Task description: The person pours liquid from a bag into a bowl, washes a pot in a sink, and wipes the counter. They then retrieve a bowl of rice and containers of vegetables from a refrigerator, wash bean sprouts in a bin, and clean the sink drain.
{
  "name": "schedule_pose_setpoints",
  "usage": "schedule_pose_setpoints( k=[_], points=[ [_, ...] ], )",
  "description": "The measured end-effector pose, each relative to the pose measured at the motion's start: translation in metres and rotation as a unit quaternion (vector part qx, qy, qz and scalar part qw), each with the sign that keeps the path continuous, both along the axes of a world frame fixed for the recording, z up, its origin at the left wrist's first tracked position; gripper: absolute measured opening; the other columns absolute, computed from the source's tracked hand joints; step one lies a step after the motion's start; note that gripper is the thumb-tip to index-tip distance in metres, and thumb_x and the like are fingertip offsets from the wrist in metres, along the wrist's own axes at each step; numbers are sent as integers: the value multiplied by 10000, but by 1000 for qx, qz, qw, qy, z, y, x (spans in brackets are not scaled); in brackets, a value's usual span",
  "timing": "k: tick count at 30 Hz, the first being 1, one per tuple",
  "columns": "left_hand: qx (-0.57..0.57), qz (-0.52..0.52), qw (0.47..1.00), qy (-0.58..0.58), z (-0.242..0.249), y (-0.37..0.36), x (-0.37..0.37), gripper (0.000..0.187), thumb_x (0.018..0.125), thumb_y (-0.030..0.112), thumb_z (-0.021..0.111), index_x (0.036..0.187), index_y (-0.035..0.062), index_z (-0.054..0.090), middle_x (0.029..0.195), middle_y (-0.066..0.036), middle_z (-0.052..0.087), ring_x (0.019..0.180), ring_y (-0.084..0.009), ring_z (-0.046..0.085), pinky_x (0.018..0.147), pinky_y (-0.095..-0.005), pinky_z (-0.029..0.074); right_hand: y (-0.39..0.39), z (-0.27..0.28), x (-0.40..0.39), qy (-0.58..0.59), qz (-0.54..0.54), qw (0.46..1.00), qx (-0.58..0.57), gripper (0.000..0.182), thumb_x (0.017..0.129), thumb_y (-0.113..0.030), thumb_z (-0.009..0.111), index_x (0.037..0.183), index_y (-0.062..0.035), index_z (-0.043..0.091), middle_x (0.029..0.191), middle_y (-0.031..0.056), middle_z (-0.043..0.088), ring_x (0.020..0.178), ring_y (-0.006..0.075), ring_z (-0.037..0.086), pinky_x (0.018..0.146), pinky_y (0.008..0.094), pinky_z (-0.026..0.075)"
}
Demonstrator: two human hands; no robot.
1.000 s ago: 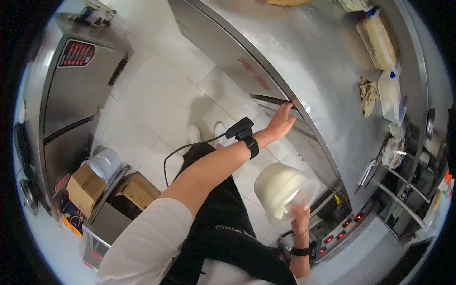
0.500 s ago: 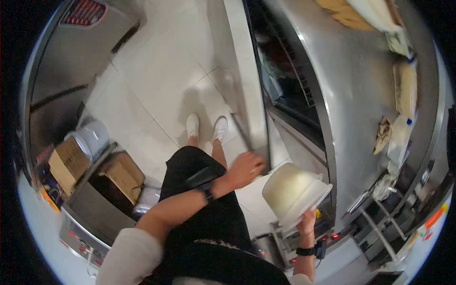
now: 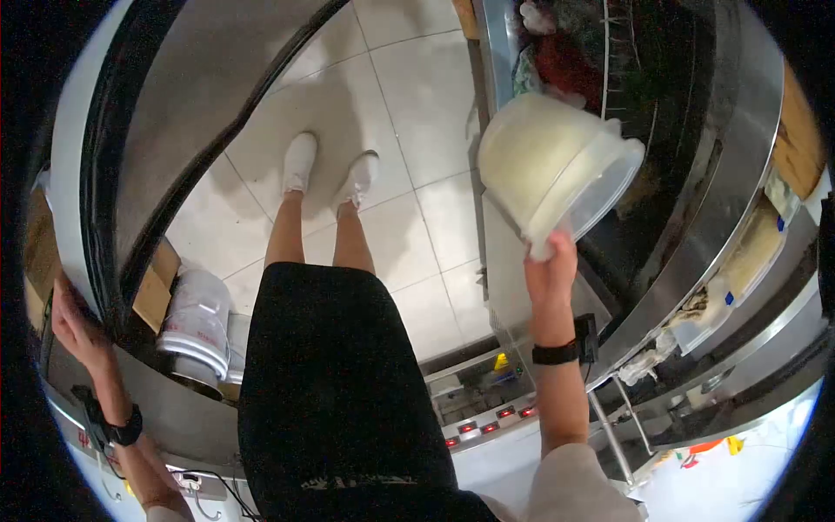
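A translucent plastic tub (image 3: 535,161) with a pale yellowish body is tilted on its side, its wide rim end turned to the lower right. My right hand (image 3: 550,271) is closed on the lower part of that rim. The tub overlaps the opening of a refrigerated cabinet (image 3: 670,183), where a red item and a rack show in the dark interior. At the far left, my left hand (image 3: 80,331) grips the edge of the cabinet door (image 3: 68,209), which has a black gasket. Part of the hand's fingers is hidden by the door.
A steel counter top (image 3: 739,183) runs along the right, with plastic bags (image 3: 744,252) on it. White buckets (image 3: 196,317) and cardboard (image 3: 156,283) stand lower left, beside the door. Pale floor tiles (image 3: 426,87) lie between door and cabinet. A panel with red lights (image 3: 489,427) is below.
The door has swung widely to the left with my left hand at its edge. My right hand has carried the tub upward, over the cabinet opening. The view has shifted too.
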State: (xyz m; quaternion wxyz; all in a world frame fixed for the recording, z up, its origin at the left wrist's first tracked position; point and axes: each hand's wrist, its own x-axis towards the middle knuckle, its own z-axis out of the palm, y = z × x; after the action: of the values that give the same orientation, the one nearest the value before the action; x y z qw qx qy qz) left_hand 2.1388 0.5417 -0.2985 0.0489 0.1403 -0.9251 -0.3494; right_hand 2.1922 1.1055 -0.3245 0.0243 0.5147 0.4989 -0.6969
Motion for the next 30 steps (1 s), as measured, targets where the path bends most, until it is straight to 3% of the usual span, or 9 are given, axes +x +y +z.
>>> schedule_pose_setpoints(
  k=[6,8,10,14,15,16,20,23,30],
  points=[
    [-5,12,998,-61,6,-8,10,396,938,230,341,1116,-86,501,956,-77,568,853,-113,508,782,-231,377,63,-28,-29,117,-40,990,-73,382,753,-19,459,1111,105,412,1061,160,537,857,236,558,772,299,472],
    [-19,21,995,-93,9,-5,18,399,938,226,336,1114,-91,502,1009,-105,568,901,-130,514,822,-245,370,64,-14,-49,122,-91,987,-49,475,769,1,419,1216,112,302,1245,300,353,770,184,574,679,198,512],
    [-23,29,994,-107,10,-2,20,400,938,225,333,1112,-93,502,1036,-119,569,925,-139,517,842,-251,367,77,-20,-62,176,-68,977,-96,469,782,14,393,1225,120,277,1273,298,311,878,223,556,722,211,520],
    [-19,-5,991,-134,9,3,34,414,934,247,334,1103,-92,503,1049,-132,553,936,-162,507,854,-275,361,123,-54,-80,191,-207,957,61,429,866,-41,334,1269,80,255,1291,301,281,1171,329,373,800,248,507],
    [-23,-10,992,-123,8,0,40,420,932,260,339,1085,-92,510,1041,-132,551,933,-168,504,852,-280,361,156,-74,-74,66,58,950,299,424,890,-84,314,1294,30,254,1313,266,280,1184,340,358,849,280,477],
    [-23,-8,991,-128,9,-7,48,420,932,260,339,1085,-92,510,1041,-132,551,933,-168,504,852,-280,361,181,-84,-74,-70,317,807,494,421,914,-126,293,1319,-21,253,1335,232,279,1196,352,344,898,312,446],
    [-5,24,991,-130,20,-52,81,406,929,282,345,1026,-72,520,1025,-122,531,923,-173,495,843,-284,362,223,-83,-101,-55,315,766,557,417,935,-202,279,1340,-103,262,1368,140,282,1210,351,330,982,376,347],
    [-5,40,991,-128,20,-77,97,405,927,295,345,1005,-61,521,1025,-120,519,924,-182,489,843,-291,360,180,-53,-133,-154,366,621,676,432,927,-242,322,1333,-100,275,1344,89,339,1213,299,342,990,374,308],
    [-75,51,988,-124,34,-122,135,425,926,310,325,1067,-55,491,1074,-143,507,962,-225,481,877,-328,348,233,-83,-216,-20,270,666,695,383,916,-251,356,1264,-92,349,1249,96,414,1158,266,391,948,351,334]
  ],
)
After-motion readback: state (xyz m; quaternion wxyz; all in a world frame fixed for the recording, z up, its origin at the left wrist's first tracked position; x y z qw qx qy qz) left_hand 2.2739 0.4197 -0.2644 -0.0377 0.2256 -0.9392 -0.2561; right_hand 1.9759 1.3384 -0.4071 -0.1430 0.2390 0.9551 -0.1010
